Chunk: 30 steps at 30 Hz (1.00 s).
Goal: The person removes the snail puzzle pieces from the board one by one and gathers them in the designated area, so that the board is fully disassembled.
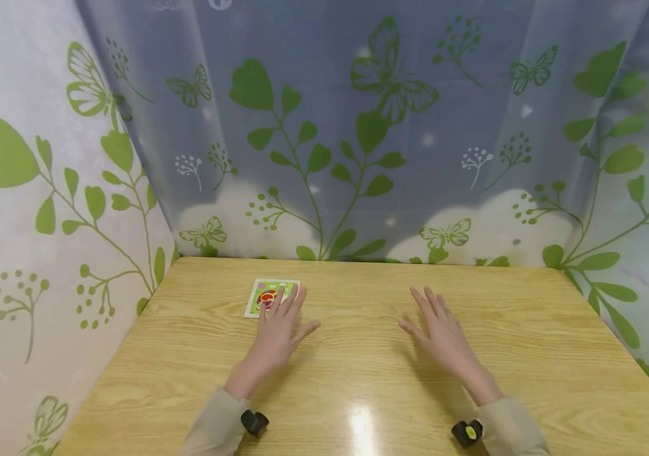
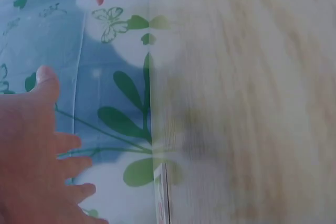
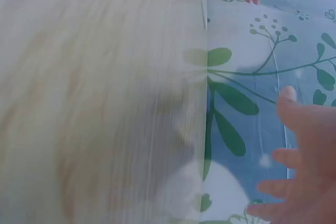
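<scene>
left hand (image 1: pixel 276 335) grip flat, fingertips on the card (image 1: pixel 261 292); right hand (image 1: pixel 442 334) spread, holding nothing.

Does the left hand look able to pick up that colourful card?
Probably yes: the left hand has its straight fingertips over the near edge of the card, which lies flat on the table with nothing around it.

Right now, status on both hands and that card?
Left hand open, fingertips over the card. Right hand open, flat above the table, holding nothing. Nothing between hands and card.
</scene>
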Motion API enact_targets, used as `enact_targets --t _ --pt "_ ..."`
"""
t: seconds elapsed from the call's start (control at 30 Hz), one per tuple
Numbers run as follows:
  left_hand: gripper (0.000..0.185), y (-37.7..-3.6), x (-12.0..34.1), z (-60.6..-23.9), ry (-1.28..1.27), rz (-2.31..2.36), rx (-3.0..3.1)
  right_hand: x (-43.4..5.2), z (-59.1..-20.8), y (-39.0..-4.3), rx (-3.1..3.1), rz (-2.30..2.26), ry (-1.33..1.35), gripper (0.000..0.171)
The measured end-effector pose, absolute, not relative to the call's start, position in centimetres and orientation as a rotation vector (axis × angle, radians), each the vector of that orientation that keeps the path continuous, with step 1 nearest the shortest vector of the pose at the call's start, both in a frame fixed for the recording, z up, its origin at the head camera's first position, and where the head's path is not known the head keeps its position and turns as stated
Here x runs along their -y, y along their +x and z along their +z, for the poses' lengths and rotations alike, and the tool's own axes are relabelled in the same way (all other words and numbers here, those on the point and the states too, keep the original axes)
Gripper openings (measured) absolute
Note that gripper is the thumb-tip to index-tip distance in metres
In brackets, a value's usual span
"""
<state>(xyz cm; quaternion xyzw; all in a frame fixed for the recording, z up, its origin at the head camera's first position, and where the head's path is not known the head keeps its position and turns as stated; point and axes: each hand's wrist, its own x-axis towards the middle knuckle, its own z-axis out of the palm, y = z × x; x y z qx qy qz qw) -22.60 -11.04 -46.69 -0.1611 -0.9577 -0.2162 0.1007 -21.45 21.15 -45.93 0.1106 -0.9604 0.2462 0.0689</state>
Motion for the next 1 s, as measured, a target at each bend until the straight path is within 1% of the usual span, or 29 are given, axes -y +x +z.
enact_targets --t 0.2,0.43,0.53,0.63,0.73,0.83,1.0 --pt "0.059 -23.9 12.7 -46.1 -0.501 -1.016 2.695 -19.5 -45.4 -22.5 2.768 0.930 0.368 0.065" --pt "0.047 -26.1 15.5 -46.5 -0.296 -1.126 2.628 -17.2 -45.6 -23.6 2.674 1.135 0.417 0.056" --pt "0.047 -27.0 17.0 -46.8 -0.208 -1.151 2.639 -16.0 -45.8 -23.8 2.658 1.214 0.439 0.053" --pt "0.043 -27.7 18.2 -47.1 -0.156 -1.188 2.635 -14.7 -45.9 -23.9 2.653 1.295 0.449 0.050" --pt "0.040 -28.4 19.0 -47.4 -0.104 -1.199 2.652 -13.5 -46.0 -23.9 2.646 1.354 0.454 0.047" --pt "0.039 -29.0 19.6 -47.8 -0.039 -1.186 2.691 -12.4 -46.0 -23.8 2.632 1.396 0.467 0.044" --pt "0.040 -29.9 20.5 -48.2 0.047 -1.194 2.732 -11.0 -46.2 -23.9 2.610 1.452 0.507 0.045"
